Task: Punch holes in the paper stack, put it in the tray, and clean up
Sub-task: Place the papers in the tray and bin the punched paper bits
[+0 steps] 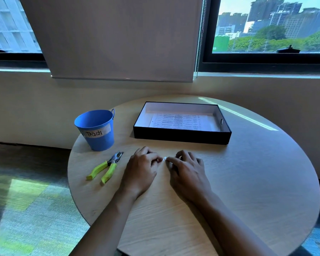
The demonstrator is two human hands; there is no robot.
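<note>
Already, printed paper stack (175, 121) flat inside black tray (181, 138).

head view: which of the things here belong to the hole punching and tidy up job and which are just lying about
Job: paper stack, black tray, hole punch, blue Trash bucket, white paper bits.
Just there: roller blind, bead chain.

We see the printed paper stack (175, 121) lying flat inside the black tray (181, 137). The yellow-handled hole punch (107, 167) lies beside the blue "Trash" bucket (96, 130), and tiny white paper bits (165, 158) lie in front of the tray.
</note>
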